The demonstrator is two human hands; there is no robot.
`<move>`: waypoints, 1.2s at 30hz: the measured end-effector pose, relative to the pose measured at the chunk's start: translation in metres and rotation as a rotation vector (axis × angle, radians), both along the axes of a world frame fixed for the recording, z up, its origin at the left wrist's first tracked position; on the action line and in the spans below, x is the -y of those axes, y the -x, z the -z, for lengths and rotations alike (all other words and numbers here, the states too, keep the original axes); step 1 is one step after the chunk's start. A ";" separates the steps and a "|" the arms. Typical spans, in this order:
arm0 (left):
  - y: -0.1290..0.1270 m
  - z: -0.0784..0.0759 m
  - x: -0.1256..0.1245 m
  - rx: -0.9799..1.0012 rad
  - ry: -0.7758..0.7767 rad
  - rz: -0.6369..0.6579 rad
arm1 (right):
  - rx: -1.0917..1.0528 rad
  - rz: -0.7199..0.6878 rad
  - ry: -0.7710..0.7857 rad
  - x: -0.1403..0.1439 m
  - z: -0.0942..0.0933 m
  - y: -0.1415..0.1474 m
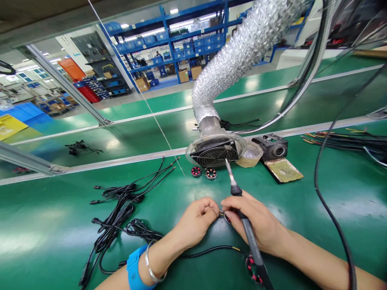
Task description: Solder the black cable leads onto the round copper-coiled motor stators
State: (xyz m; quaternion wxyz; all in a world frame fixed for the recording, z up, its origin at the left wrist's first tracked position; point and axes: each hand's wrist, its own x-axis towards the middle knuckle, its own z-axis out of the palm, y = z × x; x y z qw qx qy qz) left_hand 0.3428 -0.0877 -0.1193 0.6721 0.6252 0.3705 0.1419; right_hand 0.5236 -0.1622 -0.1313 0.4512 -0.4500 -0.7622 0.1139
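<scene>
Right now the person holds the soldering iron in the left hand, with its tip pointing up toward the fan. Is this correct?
Not quite. The head view shows the soldering iron in the right hand, not the left. Its tip does point up toward the fan.

Right hand (256,225) grips soldering iron (242,209); left hand (196,219) pinches, perhaps, small wire.

— How do the hands sit?
— Left hand (198,219) curled in a loose fist, fingertips pinched toward three o'clock, forearm running off to seven o'clock.
— And the other?
— Right hand (256,221) meets it knuckle to knuckle, fingers wrapped closed, forearm trailing to four o'clock.
</scene>
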 end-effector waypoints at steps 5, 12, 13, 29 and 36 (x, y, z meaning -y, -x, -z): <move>-0.002 0.006 -0.006 -0.079 -0.034 -0.080 | -0.092 0.146 0.067 0.013 -0.014 -0.008; -0.004 0.003 -0.006 -0.130 -0.029 -0.093 | -0.173 0.268 0.176 0.026 -0.020 -0.027; -0.004 0.003 -0.006 -0.136 -0.034 -0.087 | -0.212 0.273 0.199 0.026 -0.018 -0.029; -0.002 0.006 -0.004 -0.169 -0.081 -0.057 | -0.318 0.260 0.344 0.023 -0.009 -0.029; -0.002 0.006 -0.003 -0.170 -0.099 -0.051 | -0.250 0.216 0.296 0.024 -0.016 -0.026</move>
